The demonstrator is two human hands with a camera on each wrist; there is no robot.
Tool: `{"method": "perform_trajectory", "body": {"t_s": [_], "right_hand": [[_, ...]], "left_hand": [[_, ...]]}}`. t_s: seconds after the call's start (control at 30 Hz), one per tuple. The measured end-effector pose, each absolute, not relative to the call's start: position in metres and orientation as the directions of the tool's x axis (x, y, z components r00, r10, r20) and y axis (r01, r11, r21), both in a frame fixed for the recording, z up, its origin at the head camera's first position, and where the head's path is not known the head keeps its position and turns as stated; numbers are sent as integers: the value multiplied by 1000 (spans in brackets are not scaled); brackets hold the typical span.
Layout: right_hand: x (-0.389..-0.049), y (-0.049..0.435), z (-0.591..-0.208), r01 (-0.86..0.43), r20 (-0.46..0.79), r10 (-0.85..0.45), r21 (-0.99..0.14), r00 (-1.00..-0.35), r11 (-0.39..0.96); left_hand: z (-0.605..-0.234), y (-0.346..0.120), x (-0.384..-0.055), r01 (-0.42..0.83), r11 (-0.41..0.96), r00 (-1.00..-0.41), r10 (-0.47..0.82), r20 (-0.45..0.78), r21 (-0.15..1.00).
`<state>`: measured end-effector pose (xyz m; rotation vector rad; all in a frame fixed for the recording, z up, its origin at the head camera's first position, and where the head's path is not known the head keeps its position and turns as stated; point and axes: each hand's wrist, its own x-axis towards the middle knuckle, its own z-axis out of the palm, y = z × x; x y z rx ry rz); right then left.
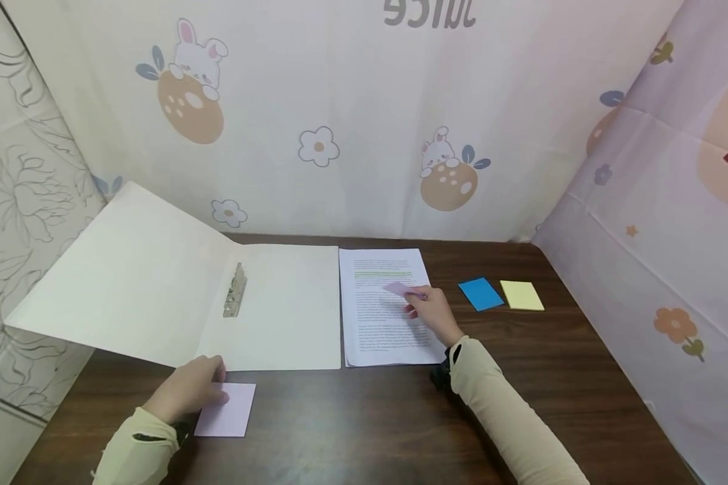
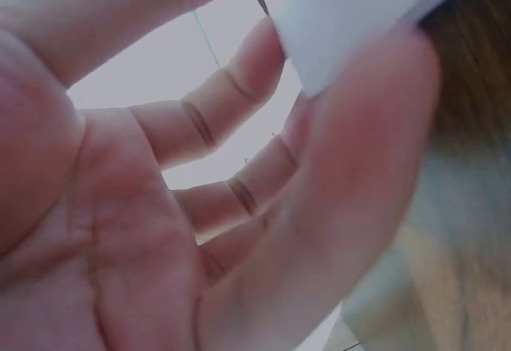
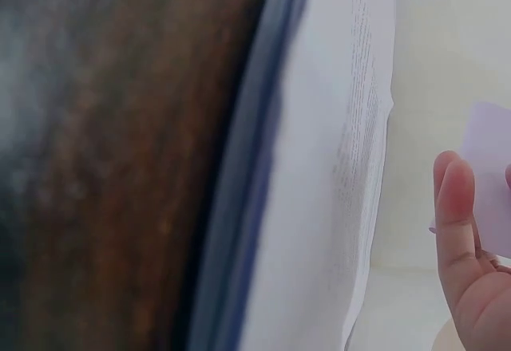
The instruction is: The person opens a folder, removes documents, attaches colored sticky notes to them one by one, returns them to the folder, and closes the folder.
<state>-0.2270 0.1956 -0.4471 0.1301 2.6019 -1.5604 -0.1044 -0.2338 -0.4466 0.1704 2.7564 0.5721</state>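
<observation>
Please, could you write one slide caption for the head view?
The right hand holds a lilac slip over printed pages; the left hand holds a lilac square near an open white folder.

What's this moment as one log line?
left hand: holds purple pad | right hand: pinches purple note above printed pages | white folder: open

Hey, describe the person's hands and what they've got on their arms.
Both the left hand and right hand are ungloved, with no rings showing. The left sleeve and right sleeve are pale cream, each with a dark slit-like patch near the cuff. Something black sits at the right wrist, too unclear to identify.
</observation>
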Motion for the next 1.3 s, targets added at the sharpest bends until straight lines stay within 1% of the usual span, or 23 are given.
{"method": "perform_trajectory", "body": {"t_s": [0.23,0.43,0.67,0.87,0.93,1.17,1.3], "right_hand": [[-224,196,-449,123,-130,19,-875,-991,468],[-224,195,-447,123,-129,18,-874,-991,470],[-226,195,-447,107,-117,8,-877,-993,468],[-226,194,-445,103,-117,0,-881,-993,462],[-226,193,-445,105,-118,-1,-884,-993,455],[-226,190,-443,91,-111,-13,-877,-994,472],[-225,189,-443,93,-114,-16,-875,-993,475]], "left_hand": [[-442,-228,-100,48,940,-954,144,-263,339],[-432,-219,-99,71,935,-969,147,-198,346],[-424,-206,-110,40,888,-968,149,-203,458],[-420,-192,-121,65,784,-941,255,-224,618],[-421,-187,-123,70,753,-933,281,-224,655],[-429,-172,-135,81,704,-937,296,-187,706],[-433,-162,-142,54,671,-940,283,-189,740]]}}
